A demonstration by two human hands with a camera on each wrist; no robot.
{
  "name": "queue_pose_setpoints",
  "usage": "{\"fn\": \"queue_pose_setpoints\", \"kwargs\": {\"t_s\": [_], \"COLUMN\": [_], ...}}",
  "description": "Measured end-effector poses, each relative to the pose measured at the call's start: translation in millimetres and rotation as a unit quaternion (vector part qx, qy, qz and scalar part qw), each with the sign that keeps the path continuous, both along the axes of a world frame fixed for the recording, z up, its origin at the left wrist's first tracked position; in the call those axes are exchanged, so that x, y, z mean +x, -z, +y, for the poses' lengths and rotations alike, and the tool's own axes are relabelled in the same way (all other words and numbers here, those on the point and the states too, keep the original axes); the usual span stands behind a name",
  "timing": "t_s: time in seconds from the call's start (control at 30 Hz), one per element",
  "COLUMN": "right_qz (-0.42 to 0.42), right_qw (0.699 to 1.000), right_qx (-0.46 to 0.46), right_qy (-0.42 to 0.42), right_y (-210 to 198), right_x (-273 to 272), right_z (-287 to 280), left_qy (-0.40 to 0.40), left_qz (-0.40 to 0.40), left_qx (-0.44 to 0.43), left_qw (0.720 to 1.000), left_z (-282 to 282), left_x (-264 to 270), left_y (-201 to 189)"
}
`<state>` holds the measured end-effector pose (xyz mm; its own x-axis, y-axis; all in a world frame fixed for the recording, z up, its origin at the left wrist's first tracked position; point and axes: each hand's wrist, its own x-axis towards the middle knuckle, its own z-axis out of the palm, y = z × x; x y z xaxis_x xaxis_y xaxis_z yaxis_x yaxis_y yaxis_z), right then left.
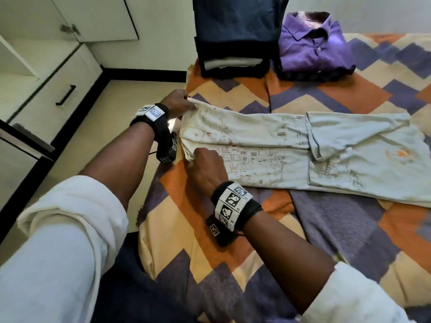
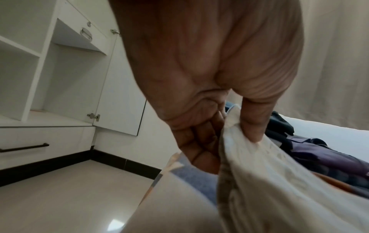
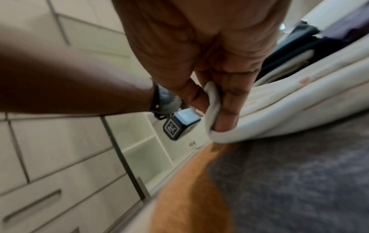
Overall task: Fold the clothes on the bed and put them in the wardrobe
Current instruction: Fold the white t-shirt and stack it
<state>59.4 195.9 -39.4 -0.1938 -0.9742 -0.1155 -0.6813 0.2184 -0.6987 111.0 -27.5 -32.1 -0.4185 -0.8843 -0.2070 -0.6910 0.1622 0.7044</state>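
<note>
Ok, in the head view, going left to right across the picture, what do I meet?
Drawer handle → left hand pinching the far corner of the pale printed shirt → right hand pinching its near corner → dark folded stack → purple shirt.

Both your forearms reach forward with white sleeves pushed up and marker bands strapped at the wrists. Your left hand sits at the far corner of the pale shirt's hem, thumb pressed against curled fingers, pinching the cloth. Your right hand is at the near corner of that hem, knuckles up, fingers and thumb pinching the folded edge.
</note>
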Motion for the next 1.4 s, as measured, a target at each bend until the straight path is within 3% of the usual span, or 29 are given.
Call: {"fn": "queue_pose_setpoints", "kwargs": {"t_s": [0.13, 0.3, 0.5, 0.7, 0.8, 0.9, 1.0, 1.1, 1.2, 1.27, 1.4], "right_qz": [-0.153, -0.266, -0.282, -0.223, -0.220, -0.218, -0.143, -0.011, 0.088, 0.063, -0.043], "right_qw": [0.977, 0.902, 0.857, 0.847, 0.832, 0.843, 0.865, 0.866, 0.899, 0.920, 0.914], "right_qx": [-0.077, -0.199, -0.259, -0.228, -0.210, -0.135, -0.060, -0.097, -0.098, -0.050, -0.022], "right_qy": [0.123, 0.275, 0.344, 0.427, 0.464, 0.473, 0.477, 0.490, 0.419, 0.384, 0.403], "right_y": [-14.7, -22.2, -9.2, 6.8, 15.4, 23.9, 35.1, 39.4, 34.5, 32.3, 28.4], "right_x": [-26.4, -67.7, -115.7, -171.6, -192.4, -204.4, -209.7, -203.3, -197.1, -197.4, -205.3], "right_z": [21.9, 59.6, 95.9, 119.4, 124.5, 127.7, 129.0, 128.3, 124.7, 123.4, 131.0], "left_qy": [0.018, 0.053, 0.097, 0.087, 0.066, 0.106, 0.108, 0.102, 0.122, 0.144, 0.182], "left_qz": [0.019, 0.067, 0.048, 0.064, 0.074, 0.015, 0.069, 0.099, 0.001, -0.080, -0.112], "left_qx": [-0.013, 0.013, 0.059, 0.106, 0.084, 0.103, 0.100, 0.047, -0.041, -0.081, -0.097], "left_qw": [1.000, 0.996, 0.992, 0.988, 0.992, 0.989, 0.987, 0.989, 0.992, 0.983, 0.972], "left_z": [14.4, 29.5, 61.3, 93.5, 98.3, 102.5, 110.7, 103.1, 95.0, 91.9, 97.3], "left_x": [-19.2, -75.0, -168.9, -246.6, -274.9, -287.8, -292.7, -289.1, -279.6, -273.9, -272.6], "left_y": [-37.2, -68.9, -65.2, -40.0, -20.6, -6.1, -8.6, -8.5, -2.6, 4.9, 19.1]}}
